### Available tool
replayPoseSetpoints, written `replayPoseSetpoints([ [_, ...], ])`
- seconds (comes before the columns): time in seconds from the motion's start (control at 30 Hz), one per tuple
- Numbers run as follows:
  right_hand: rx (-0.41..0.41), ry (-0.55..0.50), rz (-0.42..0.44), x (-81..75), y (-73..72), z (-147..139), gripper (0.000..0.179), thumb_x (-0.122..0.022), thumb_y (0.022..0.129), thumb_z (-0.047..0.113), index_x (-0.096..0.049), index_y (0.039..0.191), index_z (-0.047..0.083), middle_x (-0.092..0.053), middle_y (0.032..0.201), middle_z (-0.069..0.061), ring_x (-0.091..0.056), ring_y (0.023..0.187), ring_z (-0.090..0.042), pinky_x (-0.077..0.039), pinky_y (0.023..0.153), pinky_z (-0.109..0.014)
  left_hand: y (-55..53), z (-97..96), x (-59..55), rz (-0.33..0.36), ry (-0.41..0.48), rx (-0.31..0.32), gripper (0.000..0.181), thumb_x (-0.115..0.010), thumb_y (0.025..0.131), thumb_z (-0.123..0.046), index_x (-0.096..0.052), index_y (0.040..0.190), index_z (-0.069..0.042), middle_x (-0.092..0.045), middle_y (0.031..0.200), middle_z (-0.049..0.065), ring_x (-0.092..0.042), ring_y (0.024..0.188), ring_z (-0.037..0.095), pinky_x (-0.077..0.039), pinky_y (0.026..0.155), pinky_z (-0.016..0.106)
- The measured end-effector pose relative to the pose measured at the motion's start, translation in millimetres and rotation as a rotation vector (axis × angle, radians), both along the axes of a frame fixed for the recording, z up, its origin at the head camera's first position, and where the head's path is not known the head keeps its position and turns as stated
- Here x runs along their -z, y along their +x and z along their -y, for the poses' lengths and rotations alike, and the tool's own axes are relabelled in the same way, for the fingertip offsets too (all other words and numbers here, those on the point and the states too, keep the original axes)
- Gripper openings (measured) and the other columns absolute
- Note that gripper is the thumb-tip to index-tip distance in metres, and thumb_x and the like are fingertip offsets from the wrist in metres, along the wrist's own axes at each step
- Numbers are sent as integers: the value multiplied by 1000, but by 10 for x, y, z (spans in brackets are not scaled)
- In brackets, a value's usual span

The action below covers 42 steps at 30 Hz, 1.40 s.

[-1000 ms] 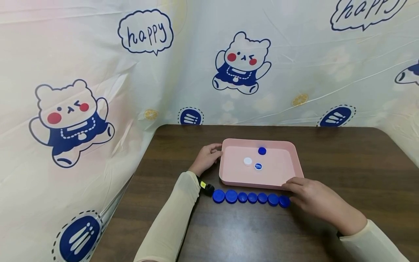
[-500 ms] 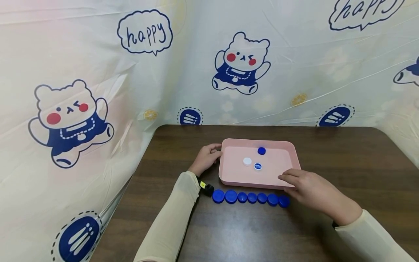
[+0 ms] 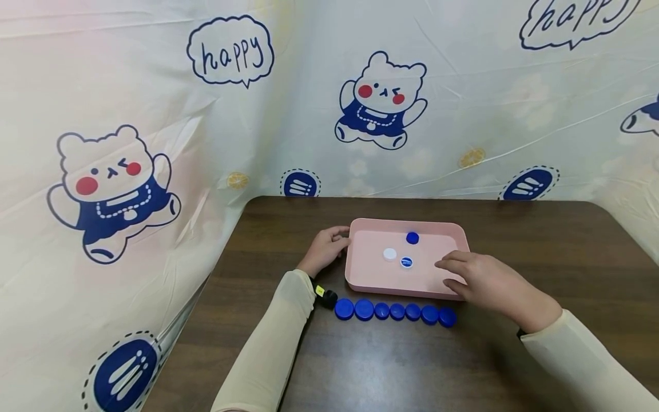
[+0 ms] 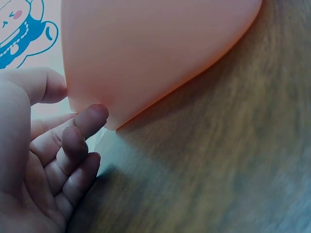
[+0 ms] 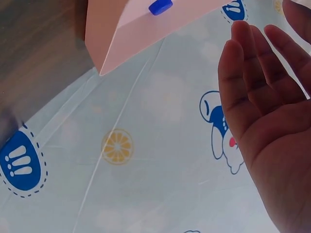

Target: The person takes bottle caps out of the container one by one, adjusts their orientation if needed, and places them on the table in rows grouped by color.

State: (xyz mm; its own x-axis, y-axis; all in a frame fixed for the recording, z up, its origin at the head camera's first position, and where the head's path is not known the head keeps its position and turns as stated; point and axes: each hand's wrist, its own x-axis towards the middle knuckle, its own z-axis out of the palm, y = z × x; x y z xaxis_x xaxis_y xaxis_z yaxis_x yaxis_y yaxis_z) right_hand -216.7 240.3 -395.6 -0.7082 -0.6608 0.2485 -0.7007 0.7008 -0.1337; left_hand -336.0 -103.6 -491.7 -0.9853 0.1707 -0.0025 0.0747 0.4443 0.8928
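A pink tray lies on the brown table. My left hand holds its left end, with thumb and fingertips against the side, as the left wrist view shows up close. Over the tray's right end hovers my right hand, fingers loosely extended and holding nothing; its palm is bare in the right wrist view. Inside the tray sit a blue bottle cap, a white cap and a blue-and-white printed cap. Several blue caps form a row in front of the tray.
A black wrist camera on my left wrist sits close to the left end of the cap row. Behind the table hangs a pale curtain printed with bears. The table's far edge lies beyond the tray.
My right hand has left the tray's near right corner, rising and shifting slightly away from me over its right end. The left hand, tray and caps stay put.
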Motion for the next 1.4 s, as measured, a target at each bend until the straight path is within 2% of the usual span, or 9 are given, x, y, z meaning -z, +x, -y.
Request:
replayPoseSetpoints([
  [0.43,84,3,88,-25,-209,87,34,-77,84,17,-70,115,6,-68,111,-10,-66,98,-26,-54,81,-43,-5,0,4,2,-12,-5,39,-63,93,-27,-61,130,-17,-61,69,7,-57,63,23,-47,64,35],
  [0.73,93,8,100,-59,-393,141,33,-77,84,15,-70,115,7,-67,111,-10,-66,92,-24,-55,78,-42,-11,8,2,-10,-6,1,39,-63,93,-28,-61,131,-15,-62,69,7,-57,64,23,-48,64,35],
  [1.03,89,29,124,-64,-547,178,32,-74,86,13,-69,117,7,-65,118,-12,-63,105,-29,-51,85,-47,-3,6,2,-10,-5,1,38,-63,93,-27,-62,130,-16,-62,70,7,-57,64,23,-48,64,36],
  [1.4,108,32,180,-19,-679,194,32,-73,87,12,-69,118,6,-65,120,-14,-63,106,-32,-51,86,-48,9,-5,-8,-8,8,8,39,-63,93,-25,-62,130,-15,-63,70,7,-56,63,22,-47,63,34],
])
